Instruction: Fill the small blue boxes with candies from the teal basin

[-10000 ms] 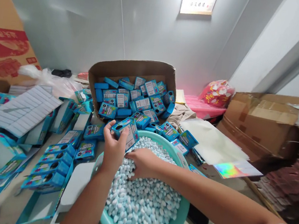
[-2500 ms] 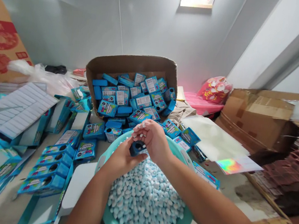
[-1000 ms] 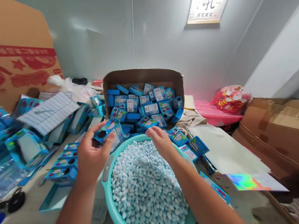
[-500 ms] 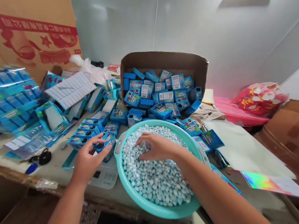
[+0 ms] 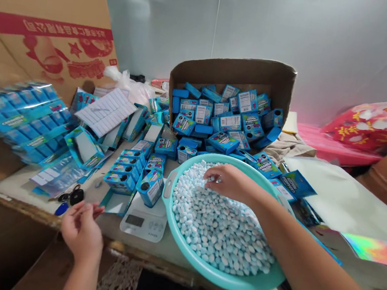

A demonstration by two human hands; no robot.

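the right hand (image 5: 227,182) is over the pale blue and white pellets (image 5: 224,239) filling the turquoise basin (image 5: 180,245), its fingers curled narrowly with a few of them showing in its grasp, while the left hand (image 5: 84,228) is at the table's front edge (image 5: 123,247), palm up, fingers loosely bent and holding nothing visible. a blue box (image 5: 150,187) stands on the white scale (image 5: 142,226) just left of the basin, beside a row of similar boxes (image 5: 124,171), and behind them a brown carton (image 5: 234,69) lies tipped open, heaped with more.
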